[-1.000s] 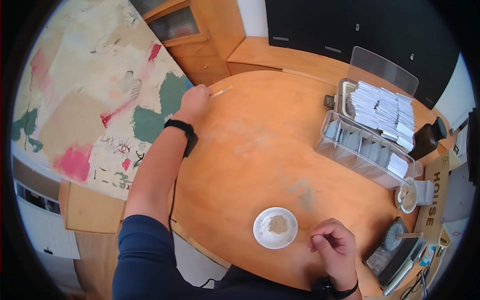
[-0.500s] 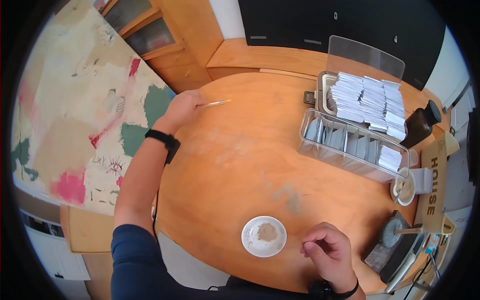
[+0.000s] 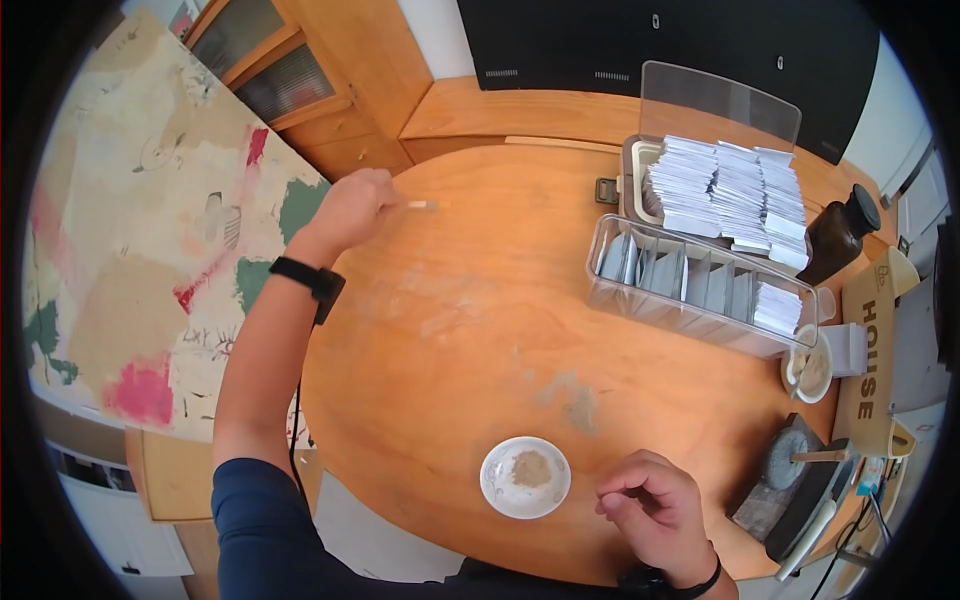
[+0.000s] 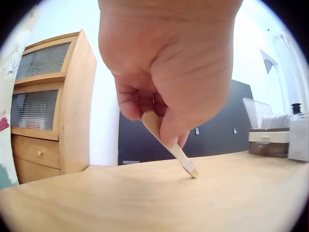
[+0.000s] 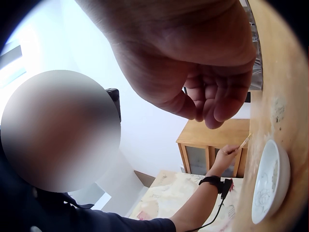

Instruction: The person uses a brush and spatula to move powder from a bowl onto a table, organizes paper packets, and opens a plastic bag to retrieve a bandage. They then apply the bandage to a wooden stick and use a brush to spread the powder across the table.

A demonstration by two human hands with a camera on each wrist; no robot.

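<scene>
In the head view my left hand [image 3: 352, 210] pinches a thin light-wood brush [image 3: 424, 205] over the far left part of the table. The left wrist view shows the brush [image 4: 175, 150] slanting down from the fingers, its tip at the tabletop. My right hand [image 3: 660, 515] hovers by the near edge with loosely curled fingers and nothing visible in them. Left of it stands a white bowl [image 3: 526, 478] with beige powder [image 3: 531, 469] in it. The right wrist view shows the right hand [image 5: 193, 63] above the bowl [image 5: 271, 181].
On the right of the wooden table [image 3: 450, 390] are an open box of white papers [image 3: 725, 195], a clear divided case [image 3: 700, 290], a dark bottle [image 3: 840, 238], a small cup [image 3: 808, 368] and a dark stone slab [image 3: 775, 500]. A painted board [image 3: 150, 250] stands at the left.
The head view has shifted, so the tabletop things appear further left. My left hand has moved a little along the far left table edge with the brush; the right hand keeps its loose curl.
</scene>
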